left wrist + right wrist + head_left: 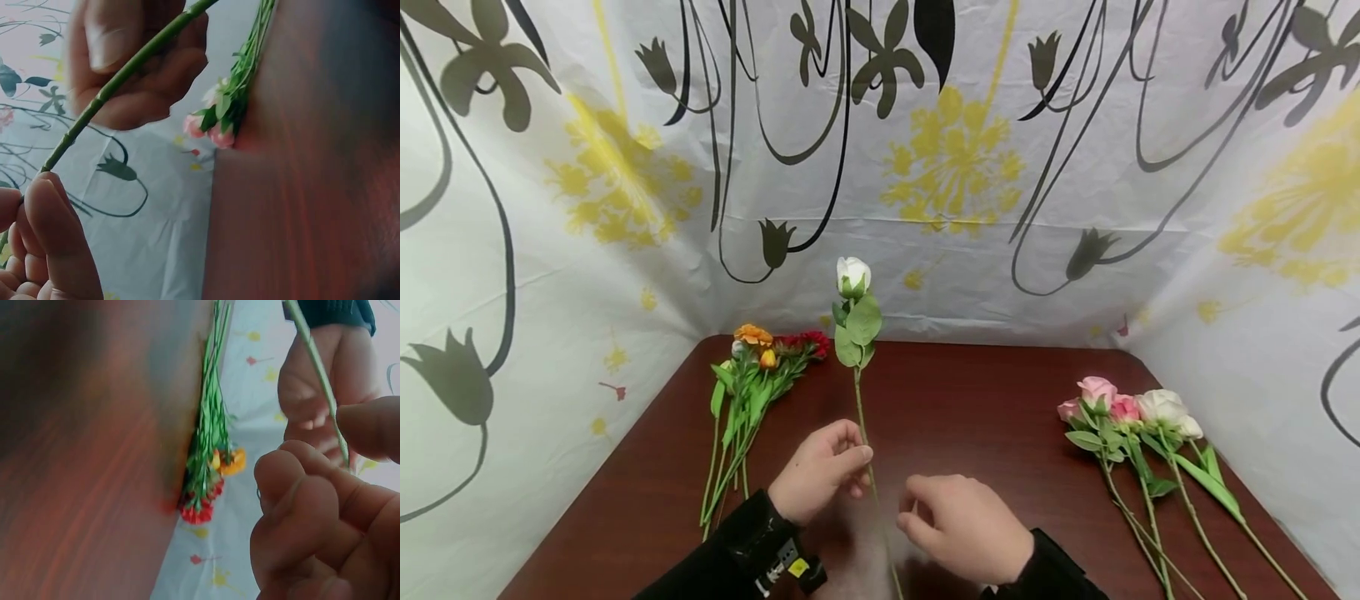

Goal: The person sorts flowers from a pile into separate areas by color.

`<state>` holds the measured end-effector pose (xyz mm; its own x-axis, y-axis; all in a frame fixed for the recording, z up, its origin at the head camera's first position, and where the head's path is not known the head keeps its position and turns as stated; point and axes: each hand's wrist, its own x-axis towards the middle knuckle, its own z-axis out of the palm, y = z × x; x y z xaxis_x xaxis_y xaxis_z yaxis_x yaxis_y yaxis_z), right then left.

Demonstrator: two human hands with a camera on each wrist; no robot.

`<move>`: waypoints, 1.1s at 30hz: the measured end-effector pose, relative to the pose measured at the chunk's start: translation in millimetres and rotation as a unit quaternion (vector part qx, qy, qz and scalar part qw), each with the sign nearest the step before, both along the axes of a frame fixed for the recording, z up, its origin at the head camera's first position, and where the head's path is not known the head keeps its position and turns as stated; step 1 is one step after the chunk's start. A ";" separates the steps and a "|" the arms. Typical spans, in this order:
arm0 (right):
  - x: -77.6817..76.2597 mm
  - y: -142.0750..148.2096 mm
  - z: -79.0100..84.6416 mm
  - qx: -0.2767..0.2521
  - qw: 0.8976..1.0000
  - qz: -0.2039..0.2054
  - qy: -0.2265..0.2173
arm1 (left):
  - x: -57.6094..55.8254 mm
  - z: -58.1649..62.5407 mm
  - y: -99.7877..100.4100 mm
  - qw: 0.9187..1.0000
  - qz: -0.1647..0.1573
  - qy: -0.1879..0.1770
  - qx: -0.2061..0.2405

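A single white rose (853,277) stands nearly upright above the table, with rounded green leaves below its bloom. My left hand (822,472) pinches its long green stem (862,410) between thumb and fingers; the left wrist view shows this pinch on the stem (112,86) closely. Just right of the stem, my right hand (966,527) hovers apart from it, fingers loosely curled. In the right wrist view, a gap shows between the thumb (369,430) and the fingers, with nothing held. The stem's lower end runs out of the head view at the bottom.
On the left of the brown table (970,408) lies a bunch of orange, yellow and red flowers (752,392). Pink and white flowers (1123,408) with long stems lie on the right. A patterned white cloth (880,192) hangs behind and along both sides.
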<state>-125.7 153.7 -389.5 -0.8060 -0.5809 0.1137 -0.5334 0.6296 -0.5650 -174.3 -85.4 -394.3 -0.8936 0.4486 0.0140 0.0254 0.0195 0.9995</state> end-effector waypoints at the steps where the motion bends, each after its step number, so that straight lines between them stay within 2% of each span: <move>1: -0.4 -2.2 -1.2 -0.003 1.000 0.001 -0.004 | -0.1 -1.8 1.8 1.000 -0.002 -0.001 0.001; 8: 0.3 -9.5 -6.8 -0.025 1.000 0.006 -0.015 | 0.6 -10.3 8.9 0.999 -0.020 -0.009 0.024; 18: 1.0 -9.3 -11.1 -0.037 0.999 0.002 0.021 | -0.5 -16.4 7.8 0.998 -0.041 -0.009 0.038; 23: -0.5 -2.2 -9.6 -0.035 0.999 0.007 -0.006 | -1.6 -17.9 7.7 0.998 -0.050 0.013 0.019; 27: -2.7 10.8 -10.2 -0.013 1.000 -0.003 -0.026 | -1.4 -19.2 3.8 0.999 -0.050 0.017 0.001; 30: -3.8 27.3 -12.5 0.007 1.000 -0.022 -0.003 | -1.1 -20.1 -0.9 0.999 -0.047 0.017 -0.011; 33: -3.8 50.4 -14.7 0.034 0.997 -0.059 0.029 | -2.8 -21.1 -6.9 0.998 -0.039 0.033 -0.038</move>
